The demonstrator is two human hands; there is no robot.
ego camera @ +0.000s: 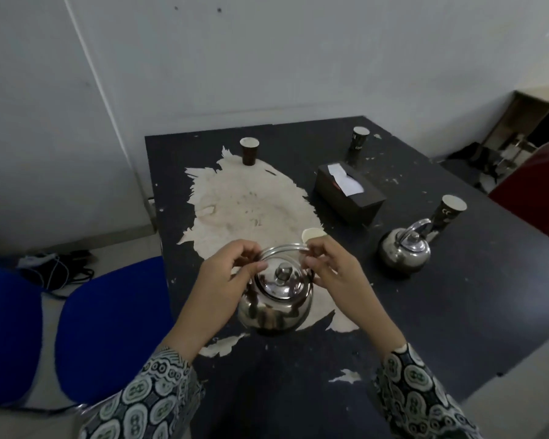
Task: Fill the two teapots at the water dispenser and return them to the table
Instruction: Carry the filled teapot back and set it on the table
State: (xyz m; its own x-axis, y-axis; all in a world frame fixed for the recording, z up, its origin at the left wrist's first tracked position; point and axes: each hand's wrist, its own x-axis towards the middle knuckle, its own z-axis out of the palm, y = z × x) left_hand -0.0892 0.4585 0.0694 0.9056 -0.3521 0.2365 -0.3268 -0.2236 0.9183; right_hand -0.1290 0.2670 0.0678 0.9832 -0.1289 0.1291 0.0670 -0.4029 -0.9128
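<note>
White wall (267,58), blue chair (108,321), worn dark table (457,296).

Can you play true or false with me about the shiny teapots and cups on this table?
1. Both hands hold the handle of the near teapot. True: the left hand and right hand grip it.
2. The other teapot has no lid. False: its lid is on.
3. There is a tissue box on the table. True.
4. The tissue box is white. False: it is dark, with a white tissue sticking out.
5. The chair beside the table is green. False: it is blue.
</note>
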